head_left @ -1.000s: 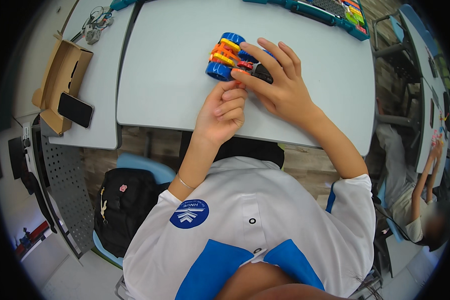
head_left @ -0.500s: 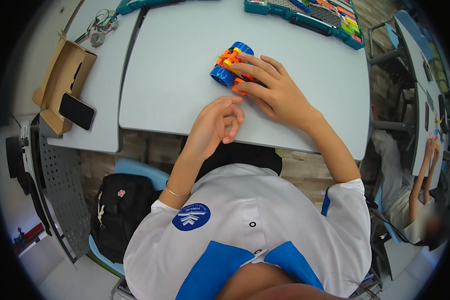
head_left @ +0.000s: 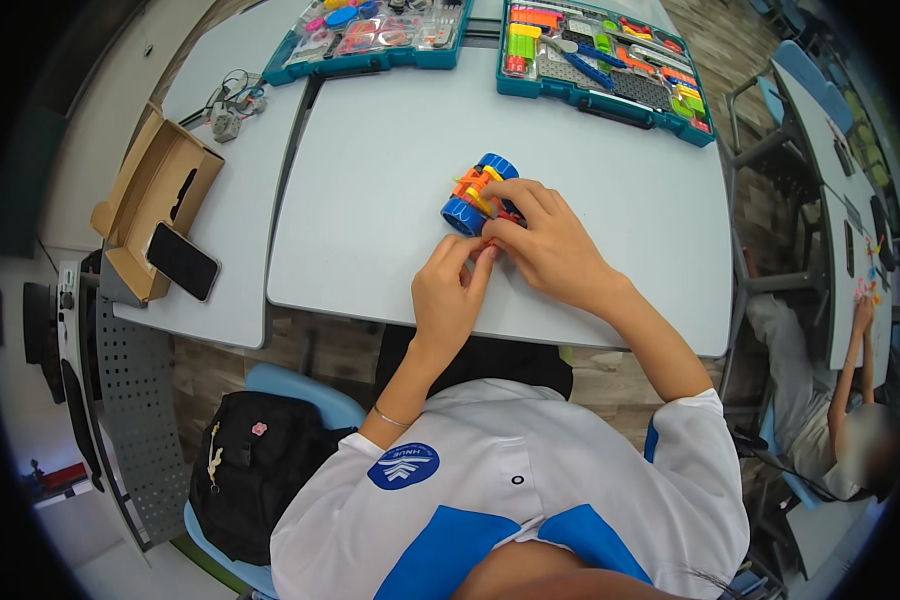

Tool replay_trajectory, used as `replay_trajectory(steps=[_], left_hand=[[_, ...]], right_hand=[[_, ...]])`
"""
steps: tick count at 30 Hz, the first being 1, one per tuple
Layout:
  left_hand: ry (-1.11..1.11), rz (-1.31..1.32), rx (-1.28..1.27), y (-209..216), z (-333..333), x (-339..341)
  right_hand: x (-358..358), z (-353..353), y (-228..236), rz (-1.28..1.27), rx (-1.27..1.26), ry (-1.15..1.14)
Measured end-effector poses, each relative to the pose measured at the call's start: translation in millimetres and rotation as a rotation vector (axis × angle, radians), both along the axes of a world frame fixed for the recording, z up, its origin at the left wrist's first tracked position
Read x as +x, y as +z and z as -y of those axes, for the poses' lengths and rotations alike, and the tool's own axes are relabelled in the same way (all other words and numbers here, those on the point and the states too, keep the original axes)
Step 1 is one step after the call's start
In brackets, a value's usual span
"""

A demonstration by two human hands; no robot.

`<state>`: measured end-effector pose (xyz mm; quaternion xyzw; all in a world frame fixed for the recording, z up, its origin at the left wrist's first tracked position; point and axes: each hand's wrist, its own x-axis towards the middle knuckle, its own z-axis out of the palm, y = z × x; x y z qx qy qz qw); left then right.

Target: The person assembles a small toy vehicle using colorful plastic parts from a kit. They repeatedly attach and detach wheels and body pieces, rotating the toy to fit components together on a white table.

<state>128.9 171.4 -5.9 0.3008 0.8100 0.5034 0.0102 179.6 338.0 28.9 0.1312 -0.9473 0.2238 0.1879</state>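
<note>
On the white table lies a small toy car (head_left: pixel 464 216) built of orange and yellow pieces, with wide blue wheels. My right hand (head_left: pixel 555 245) bends over its near right side, fingers closed against it and covering much of that end. From the near side my left hand (head_left: pixel 446 297) meets the right fingertips, thumb and forefinger pinched together. A small orange-red piece (head_left: pixel 490 243) shows between the fingertips. Whether it is joined to the car is hidden by my fingers.
Two teal parts cases, one at the back left (head_left: pixel 375 62) and one at the back right (head_left: pixel 610 85), hold colourful pieces. On the left table are a phone (head_left: pixel 182 262), an open cardboard box (head_left: pixel 150 170) and grey wired parts (head_left: pixel 228 115). A black backpack (head_left: pixel 260 470) sits on a chair.
My left hand has gone from loosely curled beside the car to pinching at its near end. The right fingers have bent in more tightly. The view has shifted, showing more of both cases.
</note>
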Motion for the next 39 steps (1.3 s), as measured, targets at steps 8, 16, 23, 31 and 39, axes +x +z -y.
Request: replay_trajectory(steps=[8,16,23,31,39], left_hand=[[-0.031,0.622,0.065,4.8,5.3,-22.4],[-0.122,0.878,0.244,7.5,19.3,-41.2],[-0.159,0.977,0.271,9.1,31.8,-51.6],[0.227,0.190,0.062,4.4,39.3,-47.5],[0.253,-0.234,0.015,-4.3,41.1,-55.9]], right_hand=[[6.8,-10.5,-10.6,0.026,-0.081,-0.080],[-5.3,-8.4,-18.2,0.082,-0.517,0.023],[-25.7,-7.5,-21.7,0.079,-0.453,0.089],[-48.5,-0.1,-26.0,0.116,-0.516,0.122],[-68.0,11.1,-27.9,0.084,-0.516,0.162]])
